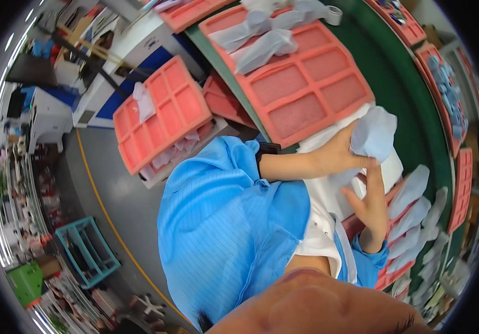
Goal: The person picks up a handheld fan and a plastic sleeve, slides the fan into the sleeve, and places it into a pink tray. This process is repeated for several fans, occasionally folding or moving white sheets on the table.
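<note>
My left hand (337,153) is closed around a pale bluish-white bundle (374,133), rounded at the top and seemingly wrapped in thin film or paper. What lies inside the bundle cannot be made out. Just below it, my right hand (372,203) has its thumb and index finger spread apart, with the index fingertip at the bundle's lower edge. Its other fingers are partly hidden. Under both hands lies a white sheet or pad (323,192). Several similar pale wrapped pieces (409,192) rest in a row beside my right hand.
A large pink compartment tray (306,89) sits on the green bench (384,67), with wrapped pieces (264,50) at its far end. Another pink tray (161,114) stands to the left on a stack. A white tape roll (333,15) is at the far side. Further trays line the right.
</note>
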The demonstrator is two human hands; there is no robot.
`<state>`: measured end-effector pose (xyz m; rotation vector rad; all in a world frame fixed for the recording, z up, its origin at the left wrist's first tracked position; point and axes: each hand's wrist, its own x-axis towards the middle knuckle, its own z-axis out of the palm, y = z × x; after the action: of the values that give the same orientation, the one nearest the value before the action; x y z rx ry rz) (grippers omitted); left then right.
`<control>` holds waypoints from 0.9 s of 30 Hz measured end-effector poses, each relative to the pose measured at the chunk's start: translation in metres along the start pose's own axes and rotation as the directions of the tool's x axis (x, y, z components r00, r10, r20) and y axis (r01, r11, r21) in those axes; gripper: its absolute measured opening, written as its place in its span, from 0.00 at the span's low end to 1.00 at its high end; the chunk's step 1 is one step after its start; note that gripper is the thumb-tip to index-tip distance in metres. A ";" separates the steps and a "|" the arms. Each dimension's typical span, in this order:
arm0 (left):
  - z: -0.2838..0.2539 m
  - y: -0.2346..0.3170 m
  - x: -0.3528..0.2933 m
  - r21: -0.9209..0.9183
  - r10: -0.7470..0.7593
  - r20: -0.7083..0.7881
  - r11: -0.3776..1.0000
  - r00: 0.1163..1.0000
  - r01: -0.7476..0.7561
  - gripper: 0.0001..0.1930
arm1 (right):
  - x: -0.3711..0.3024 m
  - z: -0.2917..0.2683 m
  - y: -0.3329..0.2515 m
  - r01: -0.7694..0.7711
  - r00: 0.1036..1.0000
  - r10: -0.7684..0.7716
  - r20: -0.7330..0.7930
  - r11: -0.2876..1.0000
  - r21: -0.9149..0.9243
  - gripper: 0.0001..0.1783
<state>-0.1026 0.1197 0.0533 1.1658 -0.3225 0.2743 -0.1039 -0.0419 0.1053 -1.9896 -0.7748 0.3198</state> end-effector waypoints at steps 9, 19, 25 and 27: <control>-0.289 0.103 -0.035 0.434 0.280 -0.824 0.871 0.493 0.230 0.30 | -0.028 -0.079 0.024 -0.040 0.981 0.036 -0.192 0.999 -0.018 0.26; -0.358 0.122 -0.039 0.389 0.180 -0.785 0.888 0.593 0.245 0.27 | -0.065 -0.103 0.025 -0.221 0.915 0.182 -0.361 0.973 -0.070 0.24; -0.283 0.111 0.056 0.473 0.029 -0.508 0.844 0.861 0.251 0.24 | -0.103 -0.112 0.039 -0.278 0.867 0.220 -0.447 0.958 -0.069 0.24; -0.262 0.094 0.084 0.530 -0.001 -0.331 0.827 0.944 0.186 0.25 | -0.139 -0.112 0.021 -0.372 0.801 0.259 -0.539 0.922 -0.110 0.23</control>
<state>-0.0331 0.4011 0.0722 1.6822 0.1192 0.4838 -0.1452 -0.2142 0.1339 -2.2644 -0.1262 -0.1213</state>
